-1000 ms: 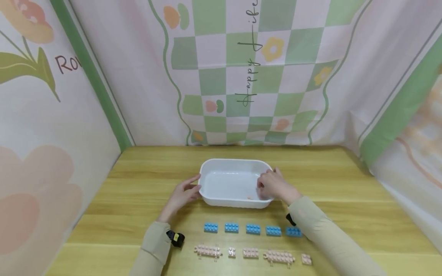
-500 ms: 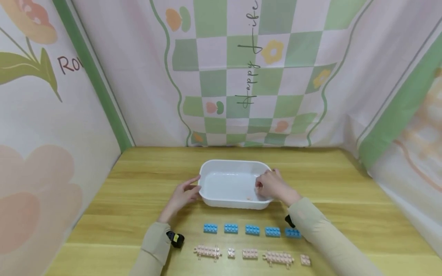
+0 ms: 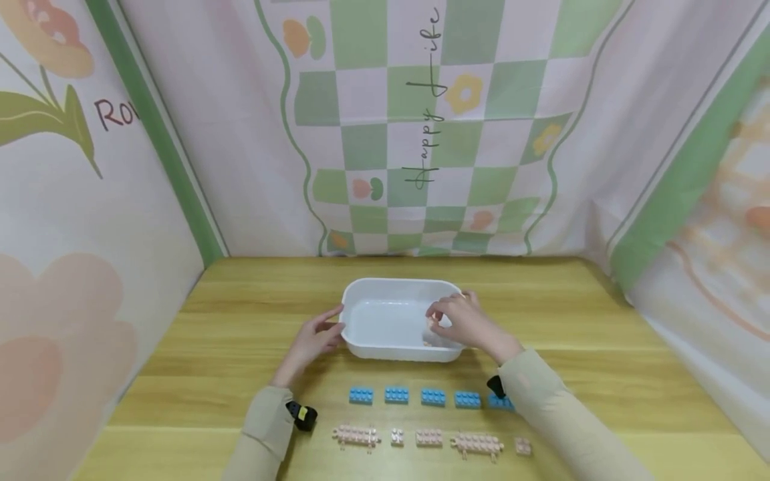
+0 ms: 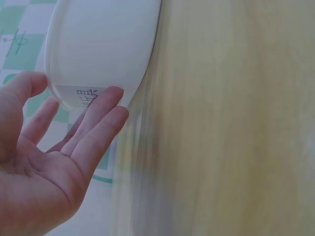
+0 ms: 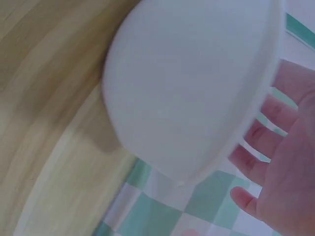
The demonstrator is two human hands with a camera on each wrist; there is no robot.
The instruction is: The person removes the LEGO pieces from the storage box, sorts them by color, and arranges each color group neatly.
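Observation:
My left hand [image 3: 313, 341] touches the left end of the white tray [image 3: 397, 353], its fingers fairly straight against the outer wall, as the left wrist view [image 4: 54, 167] also shows. Over the tray's right end, my right hand [image 3: 469, 322] reaches inside the rim. Its thumb and index finger pinch a small pale-pink building brick [image 3: 432, 321], partly hidden by the fingers. Another small pinkish piece [image 3: 428, 343] lies low in the tray near the front wall. From the right wrist view only the tray's outer wall [image 5: 187, 88] shows; the fingertips are behind its rim.
In front of the tray, several blue bricks [image 3: 396, 395] form a row, the rightmost partly covered by the sleeve. Nearer still is a row of pink pieces: two long ones [image 3: 357, 435] with side pegs and smaller bricks [image 3: 429, 438]. A patterned curtain [image 3: 415, 147] hangs behind the table.
My right hand has risen slightly and shifted left inside the tray, with a pink brick now visible at its fingertips. The left hand keeps its place on the tray.

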